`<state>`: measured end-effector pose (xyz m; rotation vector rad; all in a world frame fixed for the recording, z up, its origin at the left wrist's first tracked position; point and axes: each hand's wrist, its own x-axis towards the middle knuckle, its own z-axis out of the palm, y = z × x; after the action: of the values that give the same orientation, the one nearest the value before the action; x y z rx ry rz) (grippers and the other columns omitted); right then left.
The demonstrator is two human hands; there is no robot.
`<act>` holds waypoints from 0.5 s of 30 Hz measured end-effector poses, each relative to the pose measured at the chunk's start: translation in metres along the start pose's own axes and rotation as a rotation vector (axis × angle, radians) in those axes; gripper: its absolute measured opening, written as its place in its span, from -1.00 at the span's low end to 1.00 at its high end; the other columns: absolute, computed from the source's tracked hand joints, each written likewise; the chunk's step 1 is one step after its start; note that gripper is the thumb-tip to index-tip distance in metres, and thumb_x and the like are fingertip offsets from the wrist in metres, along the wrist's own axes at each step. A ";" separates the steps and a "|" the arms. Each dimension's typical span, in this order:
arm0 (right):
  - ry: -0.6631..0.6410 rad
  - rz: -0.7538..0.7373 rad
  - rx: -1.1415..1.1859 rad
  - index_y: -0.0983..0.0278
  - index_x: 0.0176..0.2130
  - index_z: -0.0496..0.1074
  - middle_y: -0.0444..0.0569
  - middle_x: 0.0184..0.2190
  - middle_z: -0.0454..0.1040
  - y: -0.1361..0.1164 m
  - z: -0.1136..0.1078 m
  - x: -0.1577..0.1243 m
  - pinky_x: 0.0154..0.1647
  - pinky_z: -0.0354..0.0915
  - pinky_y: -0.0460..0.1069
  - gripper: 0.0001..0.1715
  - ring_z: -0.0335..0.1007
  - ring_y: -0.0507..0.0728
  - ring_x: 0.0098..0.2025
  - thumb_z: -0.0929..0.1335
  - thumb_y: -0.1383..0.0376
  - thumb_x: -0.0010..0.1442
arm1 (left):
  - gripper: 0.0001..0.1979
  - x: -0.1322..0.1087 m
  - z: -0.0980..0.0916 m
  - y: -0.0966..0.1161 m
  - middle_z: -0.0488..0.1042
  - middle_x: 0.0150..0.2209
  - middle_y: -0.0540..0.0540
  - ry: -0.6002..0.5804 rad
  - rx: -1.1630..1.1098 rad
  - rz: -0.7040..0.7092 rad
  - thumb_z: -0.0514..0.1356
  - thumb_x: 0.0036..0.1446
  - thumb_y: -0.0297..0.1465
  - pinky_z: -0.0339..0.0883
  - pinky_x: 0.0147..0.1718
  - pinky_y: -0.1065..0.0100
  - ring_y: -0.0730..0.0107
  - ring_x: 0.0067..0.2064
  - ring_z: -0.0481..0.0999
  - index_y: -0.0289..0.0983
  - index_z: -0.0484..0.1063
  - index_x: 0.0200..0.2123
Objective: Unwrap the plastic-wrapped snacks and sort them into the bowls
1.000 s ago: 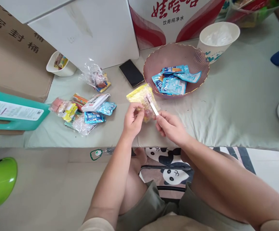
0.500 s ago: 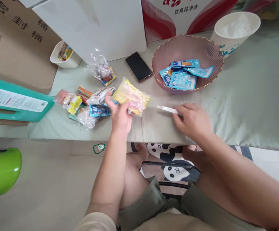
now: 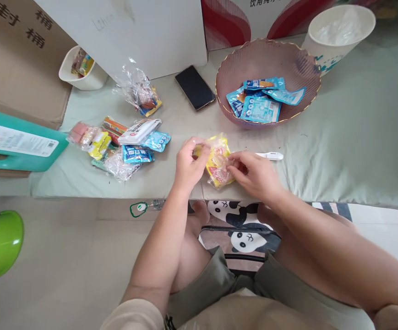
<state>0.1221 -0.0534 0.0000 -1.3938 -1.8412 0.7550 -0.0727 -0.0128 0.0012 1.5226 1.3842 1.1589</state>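
Observation:
A yellow and pink snack packet [image 3: 219, 160] in clear plastic lies between my hands near the table's front edge. My left hand [image 3: 193, 160] pinches its left side, thumb and fingers closed on it. From the right, my right hand [image 3: 253, 174] has its thumb and fingertips closed on the packet's clear wrapping. Just behind the right hand a slim white utility knife [image 3: 270, 156] rests on the cloth, partly hidden by the fingers. To the left is a pile of snack packets, among them a blue packet [image 3: 137, 154] and a white packet [image 3: 139, 132].
A pinkish ribbed bowl [image 3: 229, 107] holds several blue packets. Behind the packet lies a black phone [image 3: 195, 88]. A paper cup [image 3: 336, 50] with plastic inside stands at the back right, a white tub [image 3: 92, 81] at the back left. Opened clear wrapping [image 3: 133, 85] lies left of the phone.
My left hand has moved right and lowered the yellow packet toward the table. My right hand has let go of the white knife and taken the packet's wrapping. The view has shifted slightly.

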 end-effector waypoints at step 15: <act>0.348 0.110 0.176 0.17 -0.51 0.33 -0.12 -0.48 0.45 0.034 -0.058 -0.002 -0.27 0.22 0.06 -0.92 0.32 0.10 -0.39 0.28 0.36 -0.08 | -0.82 0.011 -0.041 0.005 0.26 -0.66 0.10 0.449 -0.091 -0.407 0.14 -0.06 -0.48 0.12 -0.64 0.45 0.51 -0.61 0.27 -0.23 0.30 -0.67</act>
<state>0.1882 -0.0450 0.0071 -1.4179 -1.4075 0.6629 -0.1100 -0.0046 0.0199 0.8826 1.8046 1.3215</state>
